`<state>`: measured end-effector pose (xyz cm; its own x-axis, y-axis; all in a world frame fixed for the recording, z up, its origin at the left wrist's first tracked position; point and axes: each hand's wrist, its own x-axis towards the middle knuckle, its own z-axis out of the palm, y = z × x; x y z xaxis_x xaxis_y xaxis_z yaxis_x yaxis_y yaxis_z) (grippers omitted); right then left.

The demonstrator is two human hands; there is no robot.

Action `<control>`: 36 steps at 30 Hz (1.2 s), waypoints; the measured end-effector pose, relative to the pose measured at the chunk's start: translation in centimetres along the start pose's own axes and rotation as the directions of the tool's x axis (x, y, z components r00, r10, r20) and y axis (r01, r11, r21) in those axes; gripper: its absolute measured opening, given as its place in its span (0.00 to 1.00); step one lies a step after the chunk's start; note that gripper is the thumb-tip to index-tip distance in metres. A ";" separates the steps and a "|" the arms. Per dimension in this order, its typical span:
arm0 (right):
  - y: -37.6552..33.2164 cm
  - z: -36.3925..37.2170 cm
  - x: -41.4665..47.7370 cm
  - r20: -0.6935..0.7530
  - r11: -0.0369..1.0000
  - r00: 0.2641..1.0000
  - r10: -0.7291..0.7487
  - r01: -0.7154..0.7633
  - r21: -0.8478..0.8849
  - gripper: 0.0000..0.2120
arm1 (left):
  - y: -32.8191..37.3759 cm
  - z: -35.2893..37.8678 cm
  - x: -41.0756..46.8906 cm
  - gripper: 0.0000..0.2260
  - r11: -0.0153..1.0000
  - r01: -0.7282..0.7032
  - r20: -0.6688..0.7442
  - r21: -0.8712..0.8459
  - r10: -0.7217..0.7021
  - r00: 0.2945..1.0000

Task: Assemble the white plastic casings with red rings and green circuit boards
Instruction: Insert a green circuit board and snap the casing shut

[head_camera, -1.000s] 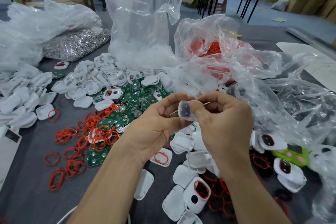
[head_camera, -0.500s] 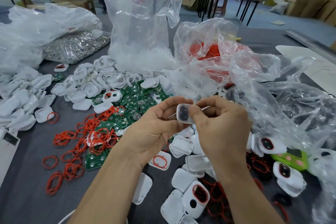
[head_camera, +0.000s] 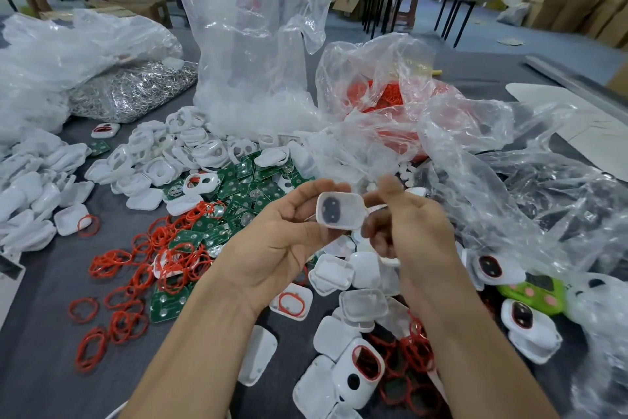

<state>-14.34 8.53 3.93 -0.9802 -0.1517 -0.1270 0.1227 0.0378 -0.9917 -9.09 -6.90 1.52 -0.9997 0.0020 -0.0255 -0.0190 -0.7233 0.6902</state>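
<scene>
Because your right hand [head_camera: 411, 231] is blurred, whether it holds anything cannot be told; your left hand [head_camera: 282, 238] pinches a white casing [head_camera: 339, 211], held up mid-scene, just left of the blurred hand.

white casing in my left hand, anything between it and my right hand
Nothing visible does. The left hand holds the white casing, and the blurred right hand is close beside it, with no object between.

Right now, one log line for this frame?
left grip: holds white casing | right grip: blurred beside casing, hold unclear
</scene>
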 end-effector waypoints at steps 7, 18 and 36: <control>-0.5 -1.9 0.5 0.209 0.999 0.978 0.008 -0.015 0.035 0.10 | -0.1 0.1 0.0 0.23 1.000 -0.023 -0.030 0.016 0.023 0.999; 0.7 -0.5 0.4 0.125 0.982 0.984 -0.130 0.146 -0.123 0.04 | 0.0 0.1 -0.1 0.21 0.996 0.009 -0.055 0.093 -0.004 0.998; 0.7 -0.2 0.1 0.173 0.973 0.984 -0.037 0.075 -0.220 0.08 | -0.8 1.0 -0.1 0.11 0.862 -0.019 -0.362 0.507 0.233 0.903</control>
<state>-14.34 8.79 3.24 -0.9423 -0.3219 -0.0918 0.0116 0.2426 -0.9700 -9.03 -5.64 1.69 -0.9008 -0.4161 -0.1239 -0.0062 -0.2731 0.9620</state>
